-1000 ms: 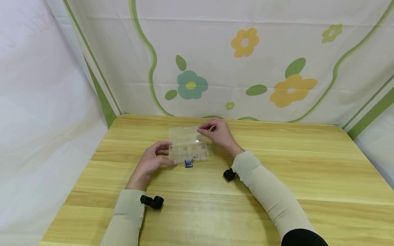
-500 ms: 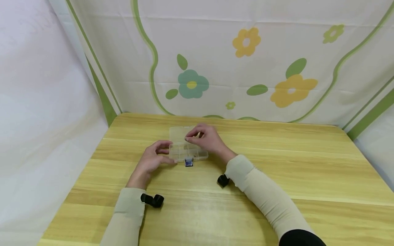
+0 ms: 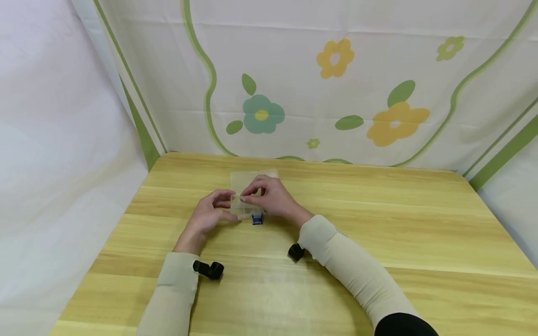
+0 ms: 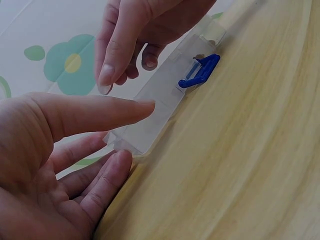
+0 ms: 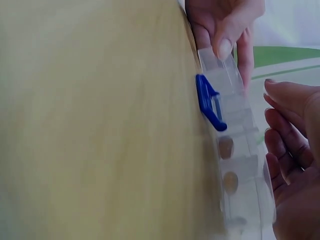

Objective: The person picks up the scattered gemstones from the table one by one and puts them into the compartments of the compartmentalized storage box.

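A clear plastic compartment box [image 3: 237, 203] with its lid [image 3: 240, 178] swung back lies near the table's far edge. My left hand [image 3: 206, 215] grips its left end, the thumb along the front and the fingers behind. Above the left compartments hovers my right hand [image 3: 269, 196], thumb and forefinger tips brought together; I cannot tell whether something tiny is between them. A blue latch [image 4: 202, 72] sticks out from the box's front. In the right wrist view, a small brown roundish piece [image 5: 226, 147] and a tan one [image 5: 230, 182] sit in separate compartments.
The box stands on a wood-grain table [image 3: 370, 210]. Behind the table hangs a white curtain [image 3: 294, 84] printed with flowers. Each sleeve carries a black wrist camera, one on the left [image 3: 210, 269] and one on the right [image 3: 296, 252].
My right hand has moved left and toward me, from the lid's right corner to above the left compartments, its fingertips still together. My left hand stays on the box's left end.
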### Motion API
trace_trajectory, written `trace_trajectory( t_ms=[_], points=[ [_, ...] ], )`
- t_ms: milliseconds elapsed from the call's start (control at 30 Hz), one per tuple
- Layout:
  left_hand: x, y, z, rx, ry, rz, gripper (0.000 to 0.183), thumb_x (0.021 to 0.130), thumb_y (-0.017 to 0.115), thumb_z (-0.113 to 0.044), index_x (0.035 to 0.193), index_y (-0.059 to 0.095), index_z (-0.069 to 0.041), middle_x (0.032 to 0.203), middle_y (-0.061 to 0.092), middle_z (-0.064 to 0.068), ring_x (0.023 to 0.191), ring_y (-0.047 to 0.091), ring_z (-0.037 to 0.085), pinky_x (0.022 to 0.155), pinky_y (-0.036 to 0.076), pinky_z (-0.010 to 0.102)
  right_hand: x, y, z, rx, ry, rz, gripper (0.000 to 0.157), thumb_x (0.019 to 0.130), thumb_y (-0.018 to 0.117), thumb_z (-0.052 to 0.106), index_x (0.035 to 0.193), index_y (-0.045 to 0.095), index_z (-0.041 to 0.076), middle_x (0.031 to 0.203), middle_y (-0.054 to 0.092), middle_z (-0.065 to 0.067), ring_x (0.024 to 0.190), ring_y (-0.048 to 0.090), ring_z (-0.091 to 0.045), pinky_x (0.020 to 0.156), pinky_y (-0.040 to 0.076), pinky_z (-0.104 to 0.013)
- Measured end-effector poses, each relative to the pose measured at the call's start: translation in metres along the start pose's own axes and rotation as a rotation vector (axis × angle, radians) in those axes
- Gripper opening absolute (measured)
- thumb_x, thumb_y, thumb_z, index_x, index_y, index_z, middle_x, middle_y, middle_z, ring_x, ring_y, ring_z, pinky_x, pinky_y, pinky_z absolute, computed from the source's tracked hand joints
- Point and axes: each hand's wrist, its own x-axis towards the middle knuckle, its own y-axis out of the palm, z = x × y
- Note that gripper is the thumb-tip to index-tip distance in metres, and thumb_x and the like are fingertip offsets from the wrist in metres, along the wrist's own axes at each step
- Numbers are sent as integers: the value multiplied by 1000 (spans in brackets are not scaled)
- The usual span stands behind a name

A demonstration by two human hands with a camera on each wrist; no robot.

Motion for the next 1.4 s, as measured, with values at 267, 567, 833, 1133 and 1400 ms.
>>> trace_trajectory(
  t_ms=[267,567,833,1133,1400],
  points=[
    [0,2,0,17,-1,10,76,80,91,-5,149,61,-15,155,58,12,138,54,33,118,40,54,-4,3,3,-34,18,32,7,97,83,26,102,86,23,99,73,7,87,59,-12,75,48,-27],
    [1,1,-1,23,-4,18,75,82,89,-6,150,60,-16,157,56,11,140,53,33,119,40,54,-4,2,0,-61,-5,71,5,96,83,25,100,86,23,99,71,6,93,61,-12,80,52,-29],
    [1,1,-1,28,5,26,78,81,90,-6,152,59,-15,159,55,13,140,53,34,117,40,54,-3,4,-1,-90,-33,108,6,96,83,25,100,86,21,101,73,5,98,64,-19,84,50,-30],
    [-1,-2,-2,29,7,31,80,82,90,-8,154,56,-14,158,54,15,140,52,33,114,43,51,0,6,1,-129,-34,116,5,96,84,26,99,86,23,102,72,5,99,63,-16,86,50,-31],
    [1,0,-1,35,-2,38,79,83,90,-10,154,56,-15,159,54,14,140,51,33,115,41,52,-1,5,0,-149,-19,132,6,96,84,26,99,86,22,104,72,4,103,62,-17,90,50,-33]
  ],
)
